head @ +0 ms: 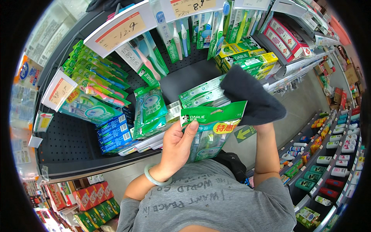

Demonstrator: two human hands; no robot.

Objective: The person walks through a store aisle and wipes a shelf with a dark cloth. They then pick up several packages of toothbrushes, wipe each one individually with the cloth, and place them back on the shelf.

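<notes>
My left hand (178, 142) grips a green Darlie toothbrush pack (216, 119) by its top left corner, thumb in front. The pack hangs upright before my shirt, and brushes show through its clear front. A dark cloth (249, 92) covers my right hand (263, 127) down to the wrist, so its fingers are hidden. This covered hand is right behind the pack's upper right edge; whether it touches the pack cannot be told. Just beyond, similar green packs (149, 107) lie on the black shelf (185, 71) beside green-and-white toothpaste boxes (200, 94).
Toothbrushes in blister packs (98, 78) hang at the left, above blue boxes (116, 136). Price tags (121, 29) jut out overhead. Yellow-green cartons (249, 59) stand at the back right. Across the aisle floor (298, 90), shelves hold bottles (311, 177). Red boxes (92, 195) sit low at left.
</notes>
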